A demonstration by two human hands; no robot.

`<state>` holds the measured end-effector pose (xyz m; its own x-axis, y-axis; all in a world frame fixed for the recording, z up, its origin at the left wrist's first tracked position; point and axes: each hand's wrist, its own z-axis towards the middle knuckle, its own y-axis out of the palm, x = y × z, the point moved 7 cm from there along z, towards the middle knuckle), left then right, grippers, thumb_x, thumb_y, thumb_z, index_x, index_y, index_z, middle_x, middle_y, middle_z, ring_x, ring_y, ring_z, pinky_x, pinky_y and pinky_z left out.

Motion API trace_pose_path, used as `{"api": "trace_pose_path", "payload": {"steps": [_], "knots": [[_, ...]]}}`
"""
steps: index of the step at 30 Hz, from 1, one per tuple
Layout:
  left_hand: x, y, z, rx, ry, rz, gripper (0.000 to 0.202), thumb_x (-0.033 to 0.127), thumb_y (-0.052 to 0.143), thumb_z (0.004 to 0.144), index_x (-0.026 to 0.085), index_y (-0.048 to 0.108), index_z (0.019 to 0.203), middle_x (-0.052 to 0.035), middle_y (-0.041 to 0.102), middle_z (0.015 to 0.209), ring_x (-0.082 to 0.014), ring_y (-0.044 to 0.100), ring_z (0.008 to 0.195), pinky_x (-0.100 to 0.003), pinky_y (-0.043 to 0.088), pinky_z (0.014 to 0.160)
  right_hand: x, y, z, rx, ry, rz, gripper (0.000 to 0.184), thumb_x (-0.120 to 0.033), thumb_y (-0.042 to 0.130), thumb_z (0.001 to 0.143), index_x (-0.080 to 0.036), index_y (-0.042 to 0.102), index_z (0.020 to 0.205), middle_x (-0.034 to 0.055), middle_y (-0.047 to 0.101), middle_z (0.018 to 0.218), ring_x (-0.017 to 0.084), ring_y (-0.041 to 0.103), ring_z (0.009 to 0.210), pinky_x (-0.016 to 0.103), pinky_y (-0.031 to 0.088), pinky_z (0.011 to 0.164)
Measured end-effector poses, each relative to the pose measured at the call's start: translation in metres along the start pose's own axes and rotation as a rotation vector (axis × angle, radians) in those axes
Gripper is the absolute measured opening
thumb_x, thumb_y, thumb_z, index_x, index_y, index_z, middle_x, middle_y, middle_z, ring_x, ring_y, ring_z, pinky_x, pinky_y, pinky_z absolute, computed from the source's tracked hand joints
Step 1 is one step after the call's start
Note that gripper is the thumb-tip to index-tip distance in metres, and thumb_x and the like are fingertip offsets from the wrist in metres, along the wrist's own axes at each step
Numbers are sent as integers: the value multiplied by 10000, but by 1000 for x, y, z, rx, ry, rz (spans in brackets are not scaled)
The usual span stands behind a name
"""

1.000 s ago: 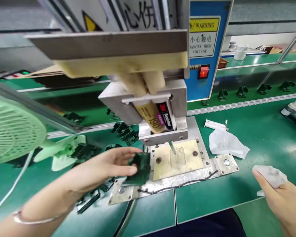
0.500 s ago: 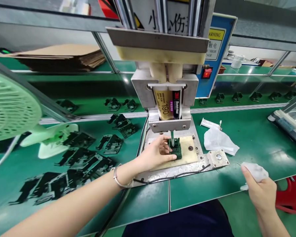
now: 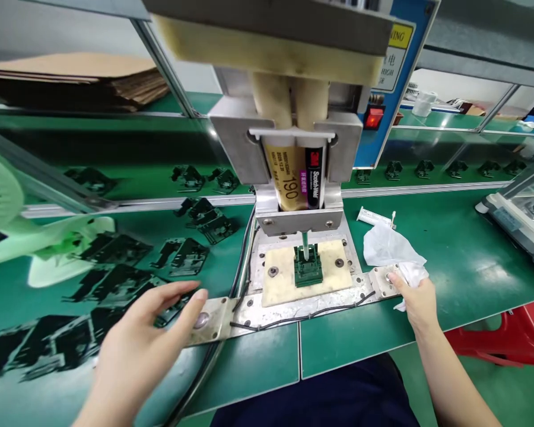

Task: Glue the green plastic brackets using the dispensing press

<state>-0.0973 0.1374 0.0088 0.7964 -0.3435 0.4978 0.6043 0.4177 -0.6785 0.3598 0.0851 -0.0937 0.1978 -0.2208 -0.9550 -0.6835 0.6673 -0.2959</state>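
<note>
A small green circuit part (image 3: pixel 308 270) sits in the recess of the tan fixture plate (image 3: pixel 280 279), right under the dispenser's nozzle (image 3: pixel 304 242). Above it hangs the twin glue cartridge (image 3: pixel 296 178) in its metal clamp. My left hand (image 3: pixel 145 332) is open, fingers stretched toward the round button (image 3: pixel 200 321) on the left metal tab, thumb almost on it. My right hand (image 3: pixel 416 296) is closed on a crumpled white cloth (image 3: pixel 413 274), and its fingertips rest at the button (image 3: pixel 388 277) on the right metal tab.
Several dark green parts (image 3: pixel 115 279) lie scattered on the green mat to the left, beside a pale green fan (image 3: pixel 9 207). A white plastic bag (image 3: pixel 385 246) lies right of the fixture. More parts line the belt (image 3: pixel 427 169) behind. A scale (image 3: pixel 520 222) stands far right.
My left hand set the green part into the fixture, let go, and drew back left to the button tab. My right hand moved with the cloth to the right button tab.
</note>
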Motion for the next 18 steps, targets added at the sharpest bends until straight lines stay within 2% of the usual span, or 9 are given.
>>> {"api": "trace_pose_path", "payload": {"steps": [1, 2, 3, 5, 8, 11, 14, 16, 18], "knots": [[14, -1, -10, 53, 55, 65, 66, 278, 732, 865, 242, 695, 908, -2, 712, 844, -263, 687, 748, -345, 516, 638, 1, -1, 0, 12, -6, -4, 608, -561, 872, 522, -141, 734, 939, 144, 777, 962, 372, 726, 958, 488, 581, 862], [35, 4, -21, 76, 179, 77, 53, 234, 721, 871, 226, 676, 899, -15, 703, 853, -255, 686, 782, -358, 532, 711, 3, -2, 0, 23, -13, -9, 599, -560, 872, 526, -139, 734, 930, 145, 777, 957, 371, 726, 956, 483, 583, 856], [60, 17, -32, 18, 341, 28, 56, 189, 699, 882, 212, 668, 923, -25, 711, 875, -243, 693, 815, -362, 543, 774, 3, -4, 0, 33, -21, -14, 592, -560, 872, 532, -138, 734, 925, 145, 776, 955, 370, 725, 956, 477, 585, 850], [95, 52, -48, -163, 507, 5, 215, 175, 638, 931, 147, 651, 1144, -101, 737, 1087, -279, 700, 1023, -406, 552, 921, 4, -6, 0, 53, -30, -28, 596, -562, 871, 539, -134, 734, 930, 151, 773, 970, 369, 722, 965, 469, 585, 850], [117, 99, -57, -319, 544, 52, 477, 310, 600, 980, 41, 533, 1368, -209, 641, 1350, -356, 624, 1235, -501, 540, 1020, 6, -9, 0, 66, -27, -48, 621, -581, 873, 538, -130, 733, 942, 165, 769, 996, 375, 718, 977, 468, 584, 845], [119, 124, -52, -395, 493, 72, 550, 413, 584, 984, 28, 539, 1373, -232, 626, 1365, -384, 618, 1243, -569, 516, 1056, 10, -8, 1, 53, -19, -59, 640, -602, 875, 543, -127, 734, 949, 166, 769, 995, 376, 718, 979, 466, 583, 846], [115, 121, -45, -422, 458, 50, 512, 448, 577, 983, 74, 583, 1333, -203, 651, 1341, -372, 622, 1240, -584, 484, 1092, 13, -8, 2, 45, -22, -50, 662, -608, 872, 549, -122, 735, 978, 164, 767, 1017, 375, 713, 1003, 475, 565, 894], [105, 101, -38, -348, 430, 24, 395, 415, 560, 993, 125, 634, 1250, -161, 690, 1284, -340, 640, 1214, -560, 463, 1111, 15, -7, 3, 48, -29, -44, 665, -611, 868, 556, -119, 734, 983, 164, 765, 1023, 373, 711, 1009, 480, 556, 914], [83, 68, -27, -186, 323, 34, 273, 351, 530, 1001, 152, 674, 1120, -134, 730, 1176, -300, 671, 1139, -531, 440, 1123, 15, -7, 4, 59, -29, -44, 672, -626, 864, 549, -119, 733, 969, 165, 766, 1006, 371, 714, 996, 479, 559, 901]]}}
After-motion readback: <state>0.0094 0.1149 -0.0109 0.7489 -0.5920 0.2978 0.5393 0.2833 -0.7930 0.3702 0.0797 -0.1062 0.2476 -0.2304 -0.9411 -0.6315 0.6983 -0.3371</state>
